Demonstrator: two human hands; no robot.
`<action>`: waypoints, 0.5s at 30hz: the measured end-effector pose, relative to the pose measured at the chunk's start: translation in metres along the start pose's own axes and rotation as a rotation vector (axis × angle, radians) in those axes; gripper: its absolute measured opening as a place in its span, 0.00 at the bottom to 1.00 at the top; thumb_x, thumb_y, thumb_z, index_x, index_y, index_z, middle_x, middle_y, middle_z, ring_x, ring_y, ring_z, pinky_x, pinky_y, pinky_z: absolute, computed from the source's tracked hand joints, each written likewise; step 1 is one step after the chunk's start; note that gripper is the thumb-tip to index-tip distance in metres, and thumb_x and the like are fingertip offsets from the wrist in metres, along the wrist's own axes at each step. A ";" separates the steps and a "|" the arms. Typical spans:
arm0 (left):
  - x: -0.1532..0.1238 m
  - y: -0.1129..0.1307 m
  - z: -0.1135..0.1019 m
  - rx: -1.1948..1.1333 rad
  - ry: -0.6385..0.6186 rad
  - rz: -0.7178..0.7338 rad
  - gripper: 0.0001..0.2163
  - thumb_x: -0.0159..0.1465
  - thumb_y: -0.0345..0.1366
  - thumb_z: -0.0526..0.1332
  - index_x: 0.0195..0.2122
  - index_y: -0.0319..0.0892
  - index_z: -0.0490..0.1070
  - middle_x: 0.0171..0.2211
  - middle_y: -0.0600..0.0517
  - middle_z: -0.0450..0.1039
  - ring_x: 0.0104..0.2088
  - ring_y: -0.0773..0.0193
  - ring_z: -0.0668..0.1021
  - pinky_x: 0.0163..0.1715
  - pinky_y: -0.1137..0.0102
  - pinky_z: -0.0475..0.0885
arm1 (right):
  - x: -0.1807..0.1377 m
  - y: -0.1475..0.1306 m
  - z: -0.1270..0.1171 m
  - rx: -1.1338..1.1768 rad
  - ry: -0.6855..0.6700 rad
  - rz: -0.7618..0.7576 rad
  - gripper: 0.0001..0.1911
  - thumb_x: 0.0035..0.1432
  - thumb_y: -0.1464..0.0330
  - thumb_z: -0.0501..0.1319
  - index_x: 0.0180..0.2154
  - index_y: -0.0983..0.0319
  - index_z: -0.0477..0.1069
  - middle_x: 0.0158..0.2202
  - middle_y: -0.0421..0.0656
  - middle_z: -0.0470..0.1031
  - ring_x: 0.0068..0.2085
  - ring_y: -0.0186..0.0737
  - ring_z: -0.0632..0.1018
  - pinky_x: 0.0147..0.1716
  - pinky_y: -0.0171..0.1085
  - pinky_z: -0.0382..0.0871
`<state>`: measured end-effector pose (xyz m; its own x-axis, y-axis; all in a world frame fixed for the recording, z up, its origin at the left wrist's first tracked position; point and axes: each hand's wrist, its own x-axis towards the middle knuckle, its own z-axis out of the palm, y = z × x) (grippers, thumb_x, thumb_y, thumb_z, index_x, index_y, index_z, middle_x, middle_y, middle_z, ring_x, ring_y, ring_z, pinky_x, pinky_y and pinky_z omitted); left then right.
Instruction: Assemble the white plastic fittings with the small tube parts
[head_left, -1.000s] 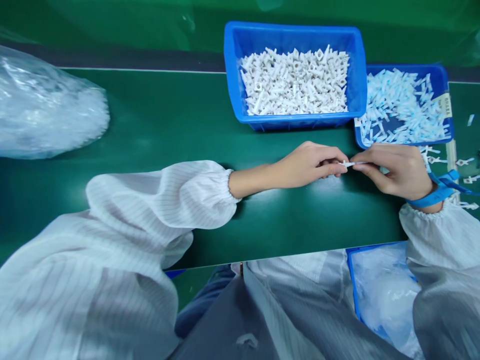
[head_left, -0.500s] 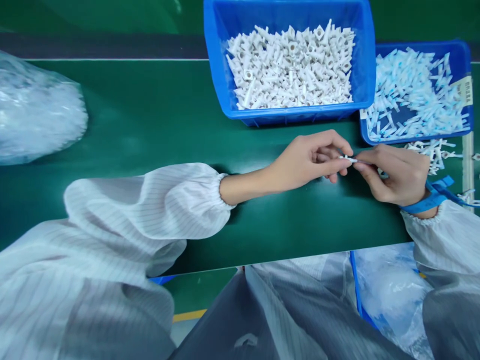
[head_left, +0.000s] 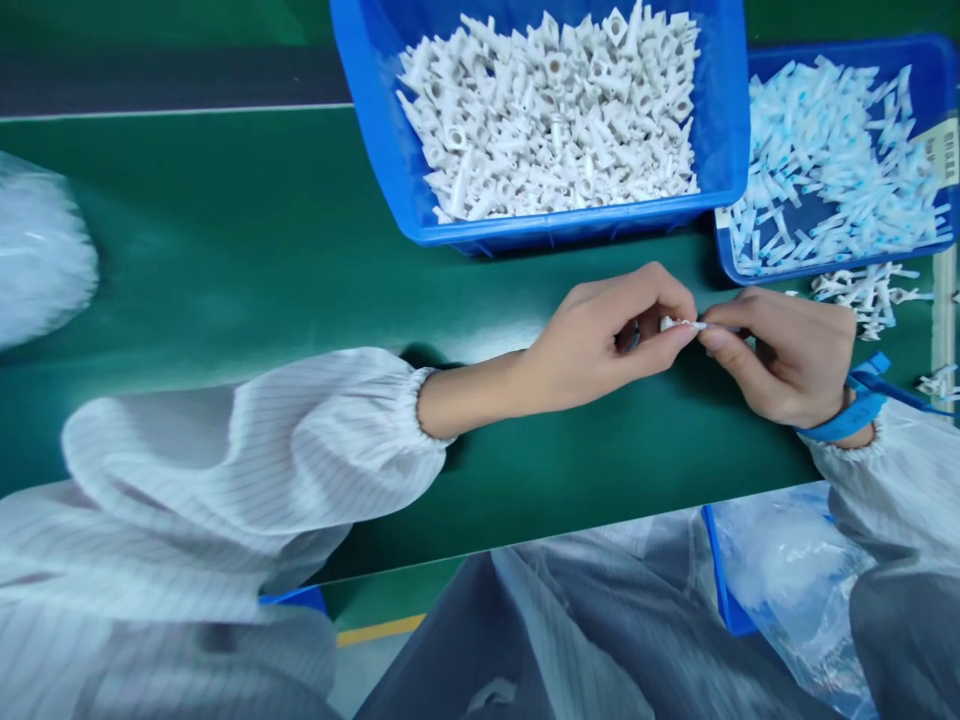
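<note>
Worktop fills much of my remote view; toward its right side I see the left hand pinching a small white plastic fitting, the right hand pinching at the fitting's right end, nearer than the blue bin of white plastic parts.

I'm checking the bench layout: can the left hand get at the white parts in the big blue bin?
Probably yes: the white parts lie uncovered in the blue bin just beyond the left hand, though it holds a white piece.
</note>
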<state>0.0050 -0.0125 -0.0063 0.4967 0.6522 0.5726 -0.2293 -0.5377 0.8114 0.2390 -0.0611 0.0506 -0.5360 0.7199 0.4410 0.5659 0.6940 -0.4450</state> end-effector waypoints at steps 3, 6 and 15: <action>-0.003 0.000 0.000 0.023 0.004 -0.004 0.14 0.84 0.47 0.64 0.45 0.44 0.78 0.32 0.57 0.80 0.26 0.76 0.79 0.29 0.81 0.72 | 0.001 -0.002 -0.001 0.040 -0.024 0.044 0.06 0.80 0.71 0.65 0.47 0.56 0.78 0.34 0.39 0.82 0.25 0.34 0.72 0.26 0.39 0.66; -0.006 0.004 0.000 0.000 -0.027 -0.139 0.21 0.83 0.57 0.62 0.44 0.44 0.80 0.28 0.57 0.79 0.24 0.74 0.78 0.26 0.78 0.73 | 0.002 -0.004 -0.001 0.053 -0.026 0.052 0.06 0.81 0.71 0.65 0.46 0.56 0.79 0.34 0.39 0.83 0.25 0.35 0.73 0.26 0.39 0.67; -0.005 0.021 0.005 -0.256 0.027 -0.449 0.24 0.74 0.62 0.73 0.39 0.44 0.81 0.31 0.54 0.86 0.28 0.68 0.87 0.28 0.75 0.84 | 0.004 -0.010 0.003 -0.112 -0.007 0.037 0.10 0.81 0.70 0.63 0.46 0.59 0.84 0.32 0.41 0.82 0.27 0.37 0.77 0.27 0.39 0.70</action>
<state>0.0018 -0.0299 0.0071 0.5721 0.8042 0.1614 -0.1974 -0.0560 0.9787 0.2296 -0.0650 0.0540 -0.5171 0.7456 0.4204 0.6521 0.6613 -0.3706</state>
